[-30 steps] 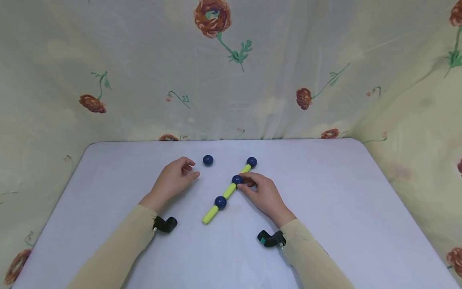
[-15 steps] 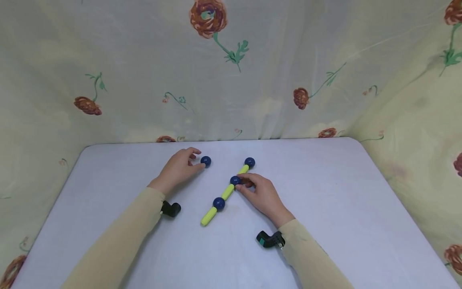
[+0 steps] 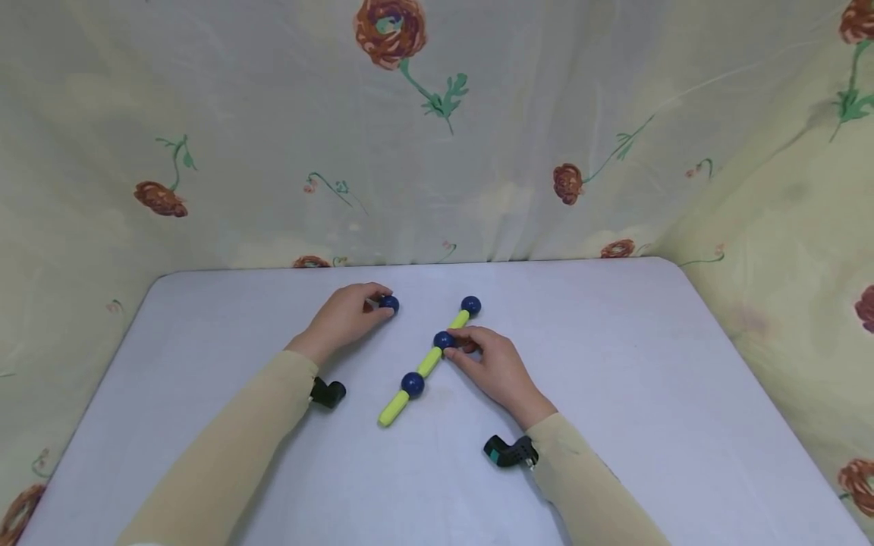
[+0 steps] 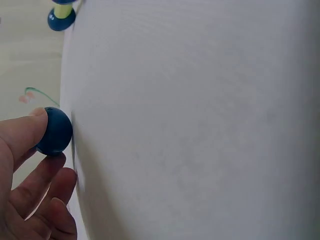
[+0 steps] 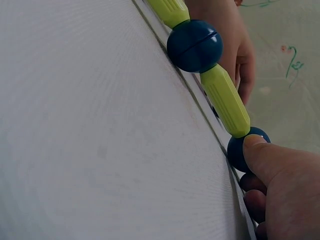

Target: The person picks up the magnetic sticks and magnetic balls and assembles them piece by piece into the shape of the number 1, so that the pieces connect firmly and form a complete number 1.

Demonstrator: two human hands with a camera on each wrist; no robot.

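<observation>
A loose dark blue ball (image 3: 390, 304) lies toward the back of the table. My left hand (image 3: 347, 317) pinches it between thumb and fingertips; the left wrist view shows the thumb on one side of the ball (image 4: 56, 132). To its right runs a slanting chain of yellow-green ribbed rods and blue balls. My right hand (image 3: 495, 366) holds the chain's middle ball (image 3: 443, 340) between thumb and fingers. The far end carries another ball (image 3: 470, 305). Nearer the front are a third ball (image 3: 413, 384) and a rod (image 3: 393, 409) with its free end pointing toward me.
The white table (image 3: 655, 379) has rounded far corners. A pale curtain with printed flowers (image 3: 505, 152) hangs behind it and along the sides. Each wrist wears a small black camera, such as the right one (image 3: 510, 451).
My left hand has moved forward and right to the loose ball, and its thumb and fingers have closed on it. The right hand keeps its hold on the chain.
</observation>
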